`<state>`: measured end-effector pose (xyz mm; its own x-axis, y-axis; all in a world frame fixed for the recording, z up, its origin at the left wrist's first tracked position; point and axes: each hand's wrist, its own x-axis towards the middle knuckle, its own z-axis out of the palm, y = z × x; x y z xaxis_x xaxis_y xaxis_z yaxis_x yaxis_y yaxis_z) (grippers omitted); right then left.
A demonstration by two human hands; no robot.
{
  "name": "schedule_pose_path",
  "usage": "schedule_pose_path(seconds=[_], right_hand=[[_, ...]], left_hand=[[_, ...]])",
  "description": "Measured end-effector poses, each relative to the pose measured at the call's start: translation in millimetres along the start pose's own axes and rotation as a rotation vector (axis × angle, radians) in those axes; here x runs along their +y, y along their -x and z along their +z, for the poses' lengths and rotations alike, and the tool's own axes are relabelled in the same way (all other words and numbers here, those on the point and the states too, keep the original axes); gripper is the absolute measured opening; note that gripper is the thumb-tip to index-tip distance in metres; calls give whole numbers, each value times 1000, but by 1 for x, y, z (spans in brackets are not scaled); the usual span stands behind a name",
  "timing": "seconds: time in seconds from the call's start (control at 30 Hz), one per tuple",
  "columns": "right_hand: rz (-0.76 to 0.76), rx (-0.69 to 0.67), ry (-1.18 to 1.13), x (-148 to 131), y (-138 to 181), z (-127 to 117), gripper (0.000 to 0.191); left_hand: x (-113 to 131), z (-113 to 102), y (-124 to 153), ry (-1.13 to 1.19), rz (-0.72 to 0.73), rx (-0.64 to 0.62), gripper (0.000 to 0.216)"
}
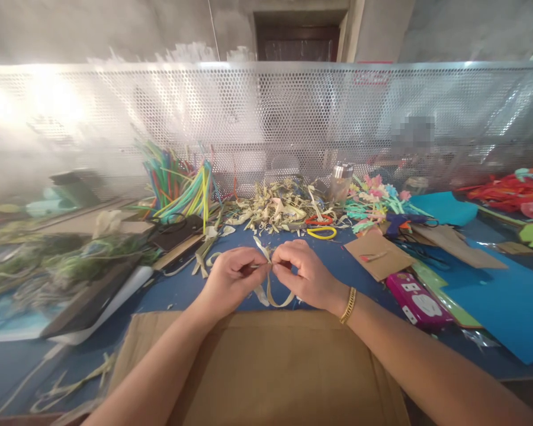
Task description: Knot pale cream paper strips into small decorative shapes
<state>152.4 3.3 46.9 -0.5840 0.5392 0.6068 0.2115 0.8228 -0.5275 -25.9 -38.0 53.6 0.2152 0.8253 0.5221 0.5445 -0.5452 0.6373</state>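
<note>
My left hand (233, 275) and my right hand (306, 272) meet fingertip to fingertip above the near part of the blue table. Both pinch a pale, dry-looking plant strip (279, 305), which curls in a loop below the right fingers. Another pale end (261, 245) pokes up between the hands. The exact spot where the fingers press together is hidden. Under my forearms lies a brown cardboard sheet (288, 367). Just beyond my hands are a yellow loop handle (322, 233) and a heap of similar pale strips (278, 207).
Coloured thin stems (182, 183) stand in a bundle at back left, before a perforated metal screen (231, 118). A bottle (341, 183) is behind the heap. To the right lie a purple pack (417, 300), blue sheets (497, 307) and a cardboard piece (379, 255). Greenish fibres (66, 260) cover the left.
</note>
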Motion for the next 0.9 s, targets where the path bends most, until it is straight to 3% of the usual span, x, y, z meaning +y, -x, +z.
schedule_pose_path(seconds=[0.27,0.9], right_hand=[[17,143,158,3,0,2,12],[25,77,229,8,-1,2,13]], left_hand=[[-8,2,-3,71,-67,13,18],[-9,2,-4,124,-175,57,23]])
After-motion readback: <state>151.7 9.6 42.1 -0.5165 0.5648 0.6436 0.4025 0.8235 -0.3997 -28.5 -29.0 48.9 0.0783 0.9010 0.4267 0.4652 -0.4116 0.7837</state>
